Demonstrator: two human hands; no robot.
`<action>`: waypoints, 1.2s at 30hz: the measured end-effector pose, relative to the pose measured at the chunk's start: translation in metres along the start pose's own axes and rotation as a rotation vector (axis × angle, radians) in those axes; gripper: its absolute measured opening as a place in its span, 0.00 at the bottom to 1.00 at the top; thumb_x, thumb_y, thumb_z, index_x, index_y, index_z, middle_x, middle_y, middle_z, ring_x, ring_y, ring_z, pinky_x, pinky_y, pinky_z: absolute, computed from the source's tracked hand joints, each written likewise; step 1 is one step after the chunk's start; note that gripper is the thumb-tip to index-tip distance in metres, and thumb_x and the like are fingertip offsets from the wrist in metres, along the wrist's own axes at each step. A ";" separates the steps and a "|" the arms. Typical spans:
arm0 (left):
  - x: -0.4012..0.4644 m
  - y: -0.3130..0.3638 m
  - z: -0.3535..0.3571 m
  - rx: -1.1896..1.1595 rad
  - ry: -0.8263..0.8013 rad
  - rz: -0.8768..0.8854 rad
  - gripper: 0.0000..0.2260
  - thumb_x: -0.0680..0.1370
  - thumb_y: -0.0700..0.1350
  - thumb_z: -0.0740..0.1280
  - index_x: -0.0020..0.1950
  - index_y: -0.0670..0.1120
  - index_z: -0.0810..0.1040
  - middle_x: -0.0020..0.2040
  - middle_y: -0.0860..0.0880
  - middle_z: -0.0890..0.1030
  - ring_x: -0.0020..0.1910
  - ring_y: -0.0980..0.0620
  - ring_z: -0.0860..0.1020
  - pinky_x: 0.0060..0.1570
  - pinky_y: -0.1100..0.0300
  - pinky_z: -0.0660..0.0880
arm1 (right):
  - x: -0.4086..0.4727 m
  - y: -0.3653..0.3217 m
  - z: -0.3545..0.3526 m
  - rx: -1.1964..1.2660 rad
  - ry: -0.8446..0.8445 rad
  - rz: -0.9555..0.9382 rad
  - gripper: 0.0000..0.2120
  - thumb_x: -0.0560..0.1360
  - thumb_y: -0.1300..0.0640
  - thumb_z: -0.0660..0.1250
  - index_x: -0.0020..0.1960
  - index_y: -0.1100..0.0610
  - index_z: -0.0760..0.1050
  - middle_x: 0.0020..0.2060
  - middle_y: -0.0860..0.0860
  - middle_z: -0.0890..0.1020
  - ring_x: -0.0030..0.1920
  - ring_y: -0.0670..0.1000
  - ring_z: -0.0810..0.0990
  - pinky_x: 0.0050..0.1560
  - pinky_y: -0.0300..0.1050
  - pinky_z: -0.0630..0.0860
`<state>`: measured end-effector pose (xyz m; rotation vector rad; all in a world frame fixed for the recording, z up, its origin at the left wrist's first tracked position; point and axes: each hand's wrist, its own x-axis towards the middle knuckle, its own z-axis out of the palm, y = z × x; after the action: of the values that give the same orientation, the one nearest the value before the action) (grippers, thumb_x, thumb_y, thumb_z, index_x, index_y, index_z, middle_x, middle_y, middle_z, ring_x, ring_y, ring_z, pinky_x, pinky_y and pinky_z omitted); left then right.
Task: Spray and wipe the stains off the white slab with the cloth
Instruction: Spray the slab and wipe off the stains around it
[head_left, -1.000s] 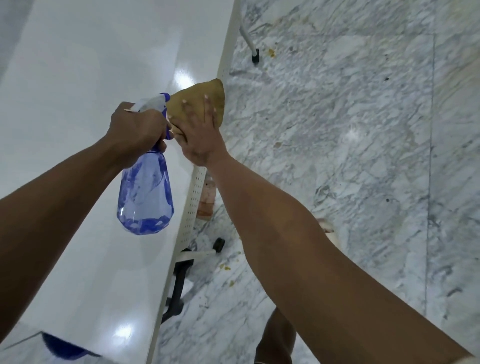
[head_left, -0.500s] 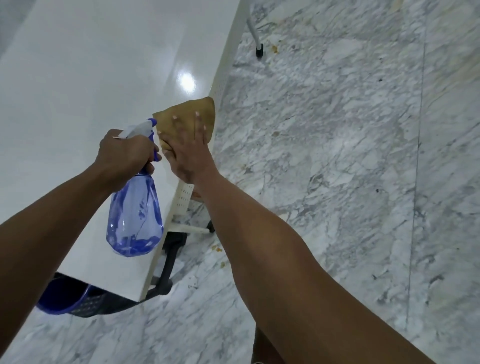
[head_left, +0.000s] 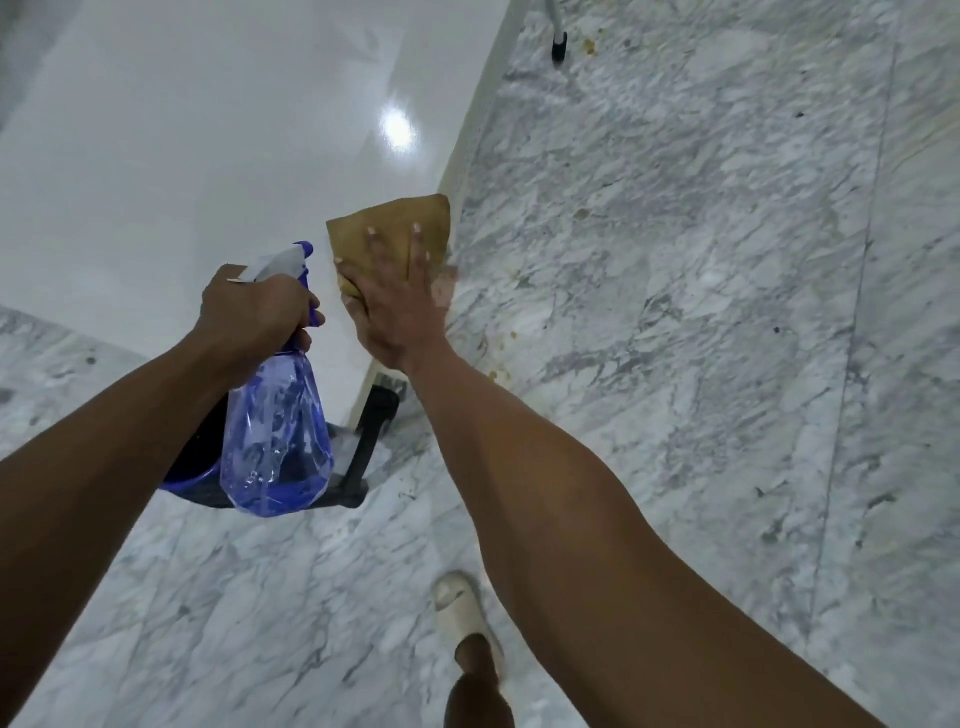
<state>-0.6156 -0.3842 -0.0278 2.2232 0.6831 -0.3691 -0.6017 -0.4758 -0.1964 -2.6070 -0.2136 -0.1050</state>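
A glossy white slab (head_left: 197, 156) fills the upper left. My right hand (head_left: 397, 306) presses flat, fingers straight, on a tan cloth (head_left: 395, 228) lying at the slab's right edge near its close corner. My left hand (head_left: 254, 312) grips the neck and trigger of a clear blue spray bottle (head_left: 275, 441) with a white and blue nozzle, held just left of the cloth. The bottle hangs down past the slab's near edge. No stain shows on the slab from here.
Grey-veined marble floor (head_left: 701, 312) surrounds the slab, with small brown specks beside its right edge. A black support leg (head_left: 371, 436) and a blue tub (head_left: 192, 478) sit under the near corner. My foot in a pale sandal (head_left: 462, 613) stands below. A black-tipped leg (head_left: 559, 49) is far off.
Both hands have drawn back along the slab's right edge toward its near corner, the cloth sliding with my right hand. The slab's near edge and the floor below have come into view.
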 end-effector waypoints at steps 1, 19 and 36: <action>-0.004 -0.007 -0.005 0.006 -0.002 0.003 0.09 0.76 0.36 0.61 0.54 0.37 0.77 0.42 0.42 0.82 0.18 0.55 0.75 0.20 0.67 0.73 | -0.008 -0.007 -0.001 -0.021 0.007 0.009 0.24 0.83 0.44 0.52 0.78 0.43 0.62 0.81 0.53 0.52 0.78 0.70 0.39 0.75 0.65 0.30; -0.071 -0.103 -0.074 0.073 -0.089 0.168 0.13 0.70 0.34 0.60 0.47 0.33 0.82 0.34 0.42 0.80 0.27 0.48 0.76 0.22 0.65 0.73 | -0.149 -0.117 0.052 0.184 0.153 0.027 0.22 0.82 0.49 0.56 0.73 0.52 0.72 0.79 0.61 0.60 0.78 0.70 0.43 0.75 0.71 0.43; -0.136 -0.078 -0.187 -0.300 0.046 0.095 0.08 0.67 0.35 0.61 0.40 0.38 0.80 0.43 0.38 0.85 0.29 0.46 0.77 0.32 0.57 0.75 | -0.111 -0.166 -0.188 1.181 -0.162 0.417 0.24 0.82 0.44 0.55 0.72 0.55 0.73 0.70 0.53 0.75 0.70 0.55 0.73 0.65 0.44 0.72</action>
<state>-0.7624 -0.2485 0.1125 1.9739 0.6109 -0.1564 -0.7459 -0.4435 0.0343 -1.4288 0.1819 0.2975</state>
